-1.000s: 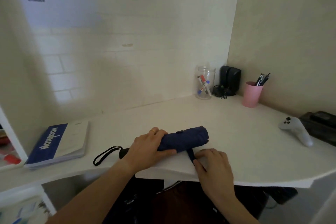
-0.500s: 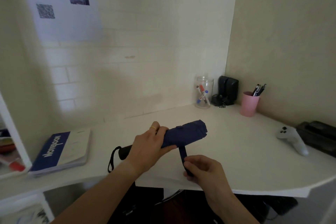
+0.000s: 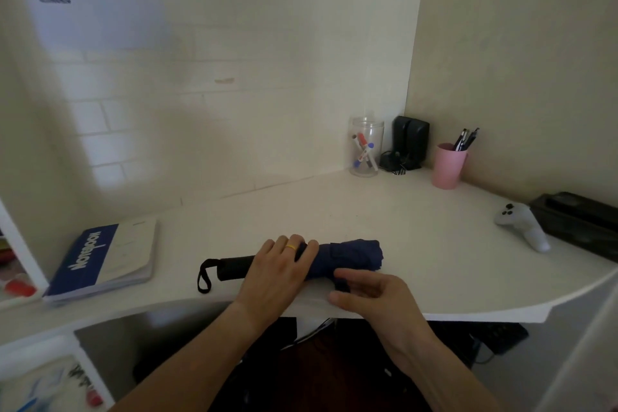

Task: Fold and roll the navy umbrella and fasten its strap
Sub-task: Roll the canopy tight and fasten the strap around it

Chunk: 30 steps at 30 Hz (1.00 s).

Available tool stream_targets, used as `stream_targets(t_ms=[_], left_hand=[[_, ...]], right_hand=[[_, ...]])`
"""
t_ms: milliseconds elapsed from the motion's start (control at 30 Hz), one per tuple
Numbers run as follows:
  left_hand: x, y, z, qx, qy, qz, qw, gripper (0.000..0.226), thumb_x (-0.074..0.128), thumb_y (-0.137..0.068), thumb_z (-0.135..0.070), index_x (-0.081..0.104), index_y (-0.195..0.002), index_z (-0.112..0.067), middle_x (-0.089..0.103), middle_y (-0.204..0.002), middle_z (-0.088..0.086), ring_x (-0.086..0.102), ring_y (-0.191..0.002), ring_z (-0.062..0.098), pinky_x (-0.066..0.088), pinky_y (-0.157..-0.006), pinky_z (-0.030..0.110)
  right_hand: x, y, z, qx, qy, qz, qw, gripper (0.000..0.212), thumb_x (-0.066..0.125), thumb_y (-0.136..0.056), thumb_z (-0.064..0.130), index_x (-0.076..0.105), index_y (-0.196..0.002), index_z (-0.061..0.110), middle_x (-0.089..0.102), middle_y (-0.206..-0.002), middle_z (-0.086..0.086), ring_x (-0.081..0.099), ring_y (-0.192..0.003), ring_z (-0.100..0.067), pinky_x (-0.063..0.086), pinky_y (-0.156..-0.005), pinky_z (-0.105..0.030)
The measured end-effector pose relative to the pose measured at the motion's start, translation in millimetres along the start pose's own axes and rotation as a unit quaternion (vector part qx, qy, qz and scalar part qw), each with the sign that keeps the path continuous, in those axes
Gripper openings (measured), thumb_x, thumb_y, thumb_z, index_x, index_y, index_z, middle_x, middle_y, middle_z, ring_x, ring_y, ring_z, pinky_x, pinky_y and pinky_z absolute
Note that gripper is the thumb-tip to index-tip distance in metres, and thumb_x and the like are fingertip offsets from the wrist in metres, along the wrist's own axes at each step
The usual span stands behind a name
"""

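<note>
The navy umbrella (image 3: 351, 257) lies rolled on the white desk (image 3: 368, 211) near its front edge, with its black handle (image 3: 234, 267) and wrist loop (image 3: 204, 278) pointing left. My left hand (image 3: 277, 274) presses down over the roll where canopy meets handle, fingers wrapped over the top. My right hand (image 3: 371, 294) is just in front of the roll, its thumb and fingers pinching the dark strap (image 3: 341, 285) that hangs from the canopy's underside. The strap's end is hidden by my fingers.
A blue-and-white notebook (image 3: 103, 257) lies at the left. At the back corner stand a clear jar of markers (image 3: 365, 147), a black speaker (image 3: 409, 140) and a pink pen cup (image 3: 448, 165). A white game controller (image 3: 523, 226) and a black case (image 3: 582, 221) sit at the right.
The umbrella, tilted up half a second ago, now lies flat on the desk. My right hand has moved up with the strap, closer to the roll.
</note>
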State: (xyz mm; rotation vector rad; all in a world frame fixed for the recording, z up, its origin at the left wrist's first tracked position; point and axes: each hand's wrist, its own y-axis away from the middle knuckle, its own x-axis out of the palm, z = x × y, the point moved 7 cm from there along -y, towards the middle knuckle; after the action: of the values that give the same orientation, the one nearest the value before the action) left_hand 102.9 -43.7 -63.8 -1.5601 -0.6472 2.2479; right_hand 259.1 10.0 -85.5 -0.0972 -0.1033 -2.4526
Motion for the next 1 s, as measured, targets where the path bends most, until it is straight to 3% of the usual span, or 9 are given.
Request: stream_targets(t_ms=[100,233,334,534,834,901,1001], left_hand=[[0,1,-2,0.017,-0.015,-0.01,1.0,0.048,0.076,-0.081,-0.02,0.053,-0.122,-0.012,0.067,-0.099,0.012,0.062,-0.08,0.029,0.052,-0.07,0.042],[-2,4,-4,0.025,-0.025,-0.032,0.999,0.04,0.069,-0.085,-0.013,0.056,-0.123,-0.011,0.067,-0.101,0.011,0.061,-0.083,0.03,0.05,-0.072,0.042],[-3,6,-5,0.034,-0.03,-0.049,0.998,0.038,0.063,-0.087,-0.011,0.056,-0.124,-0.01,0.066,-0.102,0.011,0.06,-0.084,0.03,0.048,-0.073,0.042],[-8,10,-8,0.051,-0.026,-0.081,0.995,0.034,0.047,-0.093,-0.01,0.055,-0.126,-0.009,0.066,-0.103,0.011,0.06,-0.084,0.03,0.049,-0.074,0.042],[-11,16,-10,0.073,-0.027,-0.112,0.991,0.035,0.044,-0.095,-0.009,0.055,-0.129,-0.007,0.066,-0.107,0.011,0.062,-0.087,0.03,0.051,-0.078,0.043],[-10,17,-10,0.076,-0.029,-0.118,0.99,0.035,0.044,-0.096,-0.009,0.055,-0.129,-0.007,0.066,-0.108,0.012,0.062,-0.088,0.03,0.051,-0.078,0.043],[-11,17,-10,0.081,-0.032,-0.122,0.989,0.035,0.043,-0.096,-0.01,0.055,-0.13,-0.007,0.067,-0.11,0.012,0.063,-0.089,0.031,0.051,-0.079,0.043]], right_hand=[[1,0,6,-0.033,0.044,0.003,0.998,0.046,0.084,-0.071,-0.008,0.076,-0.109,0.015,0.08,-0.101,-0.002,0.076,-0.092,-0.012,0.059,-0.078,-0.019],[-4,-3,21,-0.145,0.196,-0.061,0.968,0.019,0.076,-0.086,0.006,0.08,-0.097,0.021,0.08,-0.078,0.004,0.076,-0.075,-0.009,0.061,-0.077,-0.022],[-8,-8,28,-0.185,0.232,-0.081,0.951,0.015,0.077,-0.086,0.014,0.082,-0.094,0.025,0.078,-0.077,0.007,0.074,-0.074,-0.008,0.059,-0.077,-0.022],[-15,-24,37,-0.178,0.196,-0.115,0.957,0.008,0.08,-0.082,0.012,0.082,-0.086,0.018,0.077,-0.068,0.003,0.074,-0.066,-0.011,0.061,-0.071,-0.025],[-15,-39,36,-0.128,0.193,-0.126,0.965,0.01,0.083,-0.078,0.011,0.078,-0.084,0.016,0.074,-0.061,-0.002,0.071,-0.055,-0.013,0.064,-0.065,-0.033],[-14,-40,42,-0.141,0.245,-0.125,0.951,0.018,0.085,-0.075,0.018,0.076,-0.09,0.025,0.073,-0.063,0.003,0.07,-0.058,-0.009,0.062,-0.067,-0.03],[-10,-48,61,-0.167,0.429,-0.099,0.882,0.029,0.083,-0.072,0.039,0.073,-0.099,0.04,0.063,-0.082,0.01,0.062,-0.079,-0.009,0.053,-0.074,-0.029]])
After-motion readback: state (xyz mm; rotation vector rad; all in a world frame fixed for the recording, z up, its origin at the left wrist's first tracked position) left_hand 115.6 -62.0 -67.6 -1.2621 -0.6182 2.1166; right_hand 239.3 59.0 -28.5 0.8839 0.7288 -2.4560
